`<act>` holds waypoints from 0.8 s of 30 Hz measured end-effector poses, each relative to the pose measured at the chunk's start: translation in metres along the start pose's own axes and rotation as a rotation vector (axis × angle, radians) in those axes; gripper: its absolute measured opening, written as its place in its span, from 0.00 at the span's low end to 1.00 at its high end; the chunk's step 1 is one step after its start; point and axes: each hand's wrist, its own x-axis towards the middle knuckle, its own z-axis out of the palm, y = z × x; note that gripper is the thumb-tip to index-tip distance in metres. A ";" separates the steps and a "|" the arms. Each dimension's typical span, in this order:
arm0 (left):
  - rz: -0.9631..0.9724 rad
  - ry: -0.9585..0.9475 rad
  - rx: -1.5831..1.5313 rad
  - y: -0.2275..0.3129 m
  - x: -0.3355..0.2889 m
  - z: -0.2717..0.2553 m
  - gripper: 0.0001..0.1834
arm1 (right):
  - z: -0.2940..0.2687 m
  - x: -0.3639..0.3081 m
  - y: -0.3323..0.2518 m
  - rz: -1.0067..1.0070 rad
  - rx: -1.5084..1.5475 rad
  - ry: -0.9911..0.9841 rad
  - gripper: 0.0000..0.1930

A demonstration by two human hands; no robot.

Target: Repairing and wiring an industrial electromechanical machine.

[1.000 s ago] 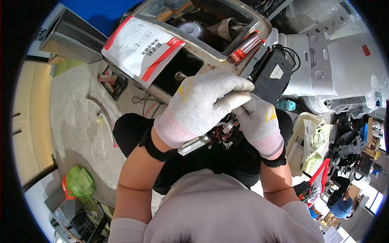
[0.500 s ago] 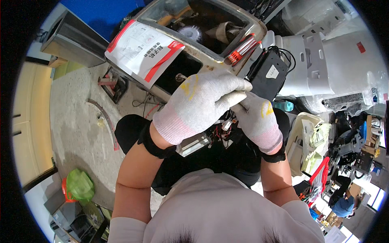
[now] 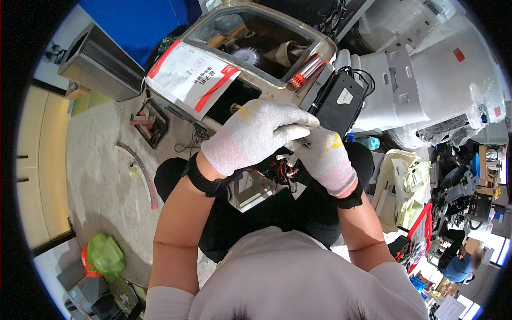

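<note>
My left hand (image 3: 258,133), in a white knitted glove with a pink cuff, is closed, its fingers and thumb pinched together. Against its fingertips is my right hand (image 3: 324,159), gloved alike and curled closed. Whatever lies between the fingers is hidden. Just below them, a small white piece like a connector (image 3: 283,157) shows beside the right fingers. A tangle of red and black wires (image 3: 284,173) lies under both hands, between my knees. Left of the wires is a pale metal frame (image 3: 252,193), partly covered by the left wrist.
Ahead stands a worn bin with a clear window (image 3: 210,32). On it lie a white and red printed packet (image 3: 186,77) and red-handled tools (image 3: 306,72). A black box with cables (image 3: 337,111) sits to its right. White plastic housings (image 3: 368,96) stand beyond; a person (image 3: 457,266) is far right.
Both hands have shifted slightly left and stay pinched together. The bin and black box sit a little further left in view. More of the wires and metal frame shows below the hands.
</note>
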 end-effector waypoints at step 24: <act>0.048 0.331 0.250 0.002 -0.008 0.025 0.09 | -0.010 0.017 0.016 -0.289 -0.187 -0.120 0.12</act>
